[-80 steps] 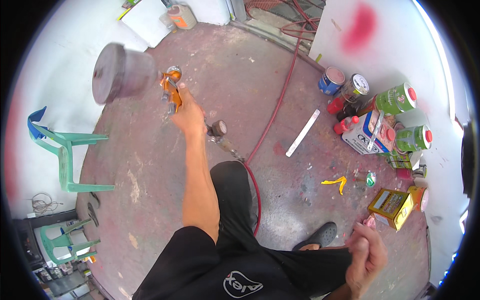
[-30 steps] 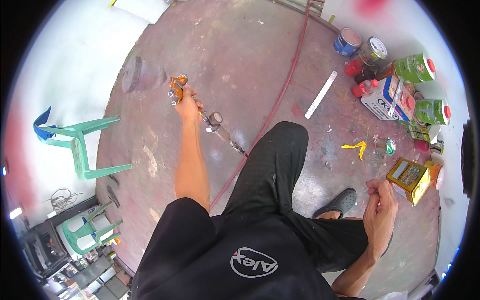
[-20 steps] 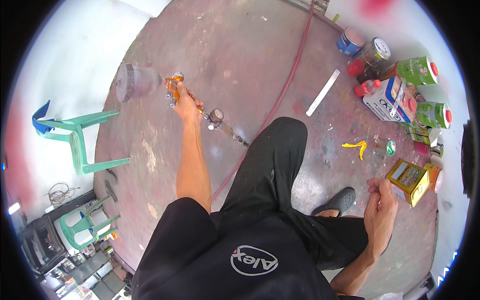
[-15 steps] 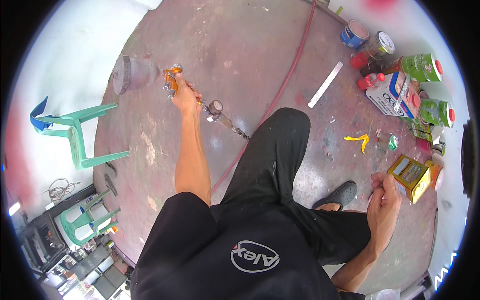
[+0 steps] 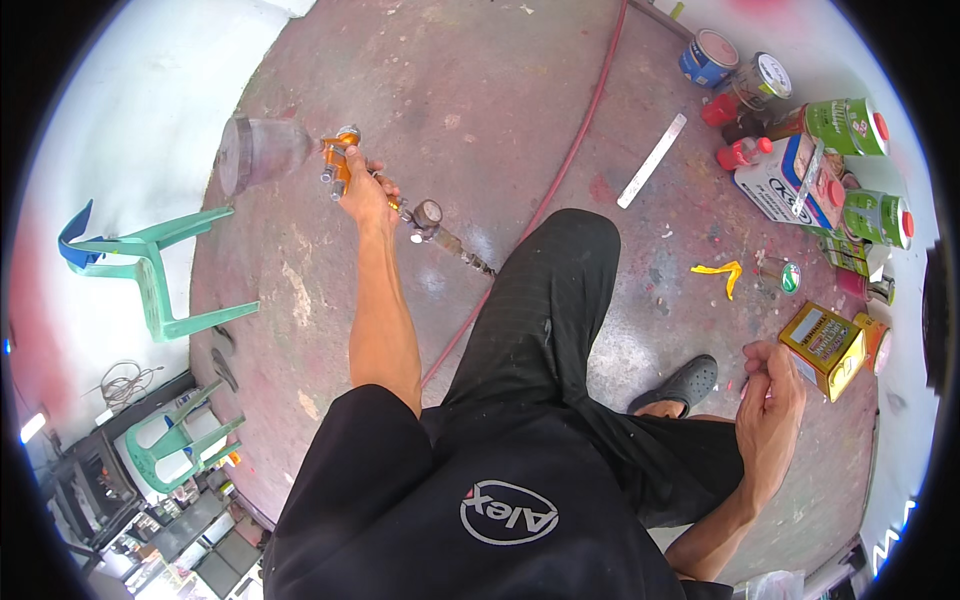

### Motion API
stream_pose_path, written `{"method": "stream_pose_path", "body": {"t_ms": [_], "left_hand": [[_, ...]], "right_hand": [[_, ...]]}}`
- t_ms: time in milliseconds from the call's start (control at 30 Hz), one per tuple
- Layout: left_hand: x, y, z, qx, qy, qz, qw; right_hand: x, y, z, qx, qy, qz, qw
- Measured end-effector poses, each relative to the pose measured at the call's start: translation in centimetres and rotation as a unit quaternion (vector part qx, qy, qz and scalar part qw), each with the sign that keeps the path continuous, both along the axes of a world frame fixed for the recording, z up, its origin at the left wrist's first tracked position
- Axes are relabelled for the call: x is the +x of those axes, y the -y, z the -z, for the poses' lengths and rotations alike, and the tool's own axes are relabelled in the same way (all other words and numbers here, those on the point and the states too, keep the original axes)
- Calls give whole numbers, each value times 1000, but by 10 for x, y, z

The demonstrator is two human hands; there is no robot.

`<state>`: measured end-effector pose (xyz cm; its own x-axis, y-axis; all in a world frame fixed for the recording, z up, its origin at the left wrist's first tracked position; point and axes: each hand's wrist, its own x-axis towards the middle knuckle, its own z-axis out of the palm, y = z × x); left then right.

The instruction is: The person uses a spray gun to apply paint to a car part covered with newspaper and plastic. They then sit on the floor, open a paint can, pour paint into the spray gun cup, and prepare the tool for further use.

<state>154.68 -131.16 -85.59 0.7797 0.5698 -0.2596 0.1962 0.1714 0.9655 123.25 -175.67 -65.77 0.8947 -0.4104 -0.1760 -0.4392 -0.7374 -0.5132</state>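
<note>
The left hand [image 5: 370, 190] is wrapped firmly round an orange spray gun [image 5: 338, 160], fingers folded on the handle, thumb high near the head. That gun sits left of the red hose [image 5: 580, 130], its greyish cup [image 5: 265, 152] pointing away from the hose, its round gauge [image 5: 427, 212] and fittings trailing toward it. Over to the right hand [image 5: 770, 420], well right of the hose: fingers loosely curled, close together, and whether anything sits inside I can't tell. In view it's just beside one gold tin [image 5: 825, 350].

Now the count, all right of the hose: one pale flat strip [image 5: 652, 160] nearest, one bent yellow strip [image 5: 720, 275], one blue can [image 5: 710, 58], two green cans [image 5: 848, 127] with red caps, one boxy white tin [image 5: 785, 185], one orange round can [image 5: 874, 340] touching distance from the gold one. Left of the hose, two green chairs [image 5: 155, 285].

Edges: the far end of the cup overlaps, in view, the line where floor meets the white wall [image 5: 130, 130], far left of the hose. A broad stretch of floor [image 5: 470, 90] runs between gun and hose; the knee [image 5: 565, 250] covers part of the hose lower down.
</note>
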Motion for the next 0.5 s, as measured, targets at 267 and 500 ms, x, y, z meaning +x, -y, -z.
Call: {"method": "stream_pose_path", "body": {"t_ms": [267,500], "left_hand": [[-1,2,-6,-29,-18,-18,999],[20,-6,-11,18,-79,15,997]], "right_hand": [[3,-2,-1,1,-1,5,1000],[7,1,0,1,-1,-23,1000]]}}
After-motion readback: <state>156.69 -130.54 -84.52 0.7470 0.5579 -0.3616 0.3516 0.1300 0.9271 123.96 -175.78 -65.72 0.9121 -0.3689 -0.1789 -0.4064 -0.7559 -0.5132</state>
